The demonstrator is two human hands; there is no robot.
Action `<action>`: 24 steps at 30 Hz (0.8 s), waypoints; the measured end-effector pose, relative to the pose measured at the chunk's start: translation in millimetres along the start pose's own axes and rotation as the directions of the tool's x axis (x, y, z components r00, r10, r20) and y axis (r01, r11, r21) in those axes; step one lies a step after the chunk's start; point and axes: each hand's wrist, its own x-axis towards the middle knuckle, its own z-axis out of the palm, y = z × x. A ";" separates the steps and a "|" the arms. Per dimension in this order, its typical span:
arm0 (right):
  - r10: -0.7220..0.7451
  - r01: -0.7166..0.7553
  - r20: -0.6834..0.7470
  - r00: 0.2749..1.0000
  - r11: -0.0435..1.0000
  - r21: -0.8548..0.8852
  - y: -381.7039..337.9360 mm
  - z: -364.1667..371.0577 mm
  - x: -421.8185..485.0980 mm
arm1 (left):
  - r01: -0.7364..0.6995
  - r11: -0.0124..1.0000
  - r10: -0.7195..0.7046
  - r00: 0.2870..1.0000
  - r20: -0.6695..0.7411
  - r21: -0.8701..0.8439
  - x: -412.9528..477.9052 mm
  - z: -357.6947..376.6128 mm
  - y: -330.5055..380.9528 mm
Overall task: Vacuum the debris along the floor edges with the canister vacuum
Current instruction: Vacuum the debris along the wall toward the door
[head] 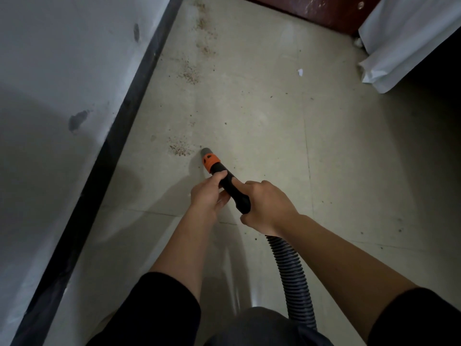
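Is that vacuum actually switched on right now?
Cannot tell. No switch or light shows. The nozzle is beside a debris patch lying on the floor. Left hand and right hand grip the handle.

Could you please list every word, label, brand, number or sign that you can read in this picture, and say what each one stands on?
No word, brand, number or sign can be read anywhere in this view.
On the orange collar of the vacuum nozzle: a dark mark, too small to tell whether it is a symbol or a cut-out.
On the ribbed hose, the wall and the floor: no print shows.
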 end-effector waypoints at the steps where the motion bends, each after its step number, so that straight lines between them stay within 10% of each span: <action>1: -0.008 0.008 -0.003 1.000 1.000 0.001 -1.2 0.9 0.7 | 0.000 1.000 0.000 1.000 0.001 -0.004 0.6 -1.6 0.7; 24: -0.150 0.150 -0.022 0.989 0.989 0.001 -48.0 19.7 22.6 | -0.068 0.991 0.060 0.995 -0.075 -0.113 3.8 -58.1 21.3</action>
